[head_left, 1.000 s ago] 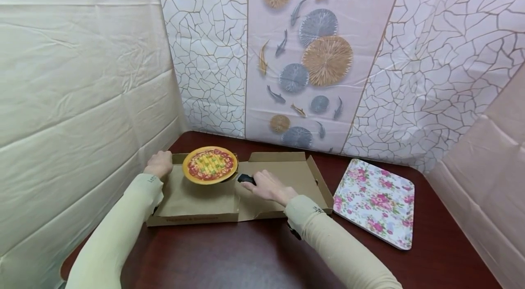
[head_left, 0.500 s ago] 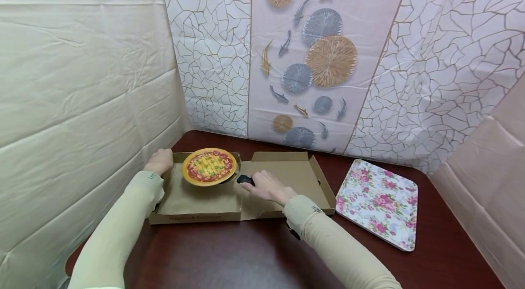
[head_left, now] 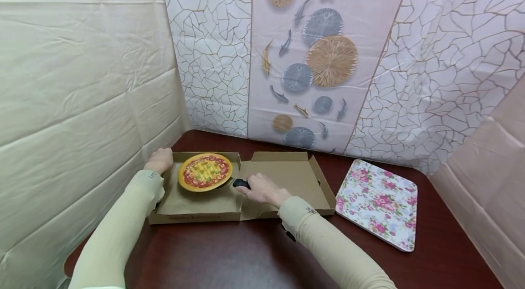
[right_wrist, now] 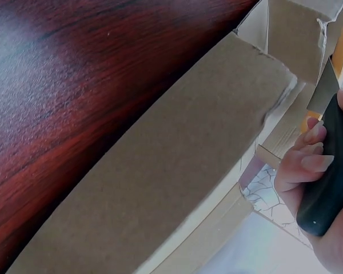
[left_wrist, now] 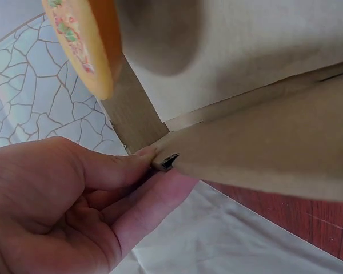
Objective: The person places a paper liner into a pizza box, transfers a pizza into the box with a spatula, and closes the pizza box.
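Left hand (head_left: 159, 160) pinching the left wall of an open cardboard box (head_left: 197, 207); pizza (head_left: 205, 172) above the box's left half, on a server (right_wrist: 324, 88); right hand (head_left: 264, 188) clamped round its black handle (right_wrist: 328, 177); floral tray (head_left: 377, 202) on desk (head_left: 213, 252)

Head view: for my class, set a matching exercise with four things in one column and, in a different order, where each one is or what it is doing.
Column 1
1. Pizza
2. Floral tray
3. Black handle
4. Left grip

Column 2
A. Held in the right grip
B. Holding the left edge of the pizza box
C. Over the left half of the pizza box
D. On the table, to the right of the pizza box

Right pairs: 1-C, 2-D, 3-A, 4-B
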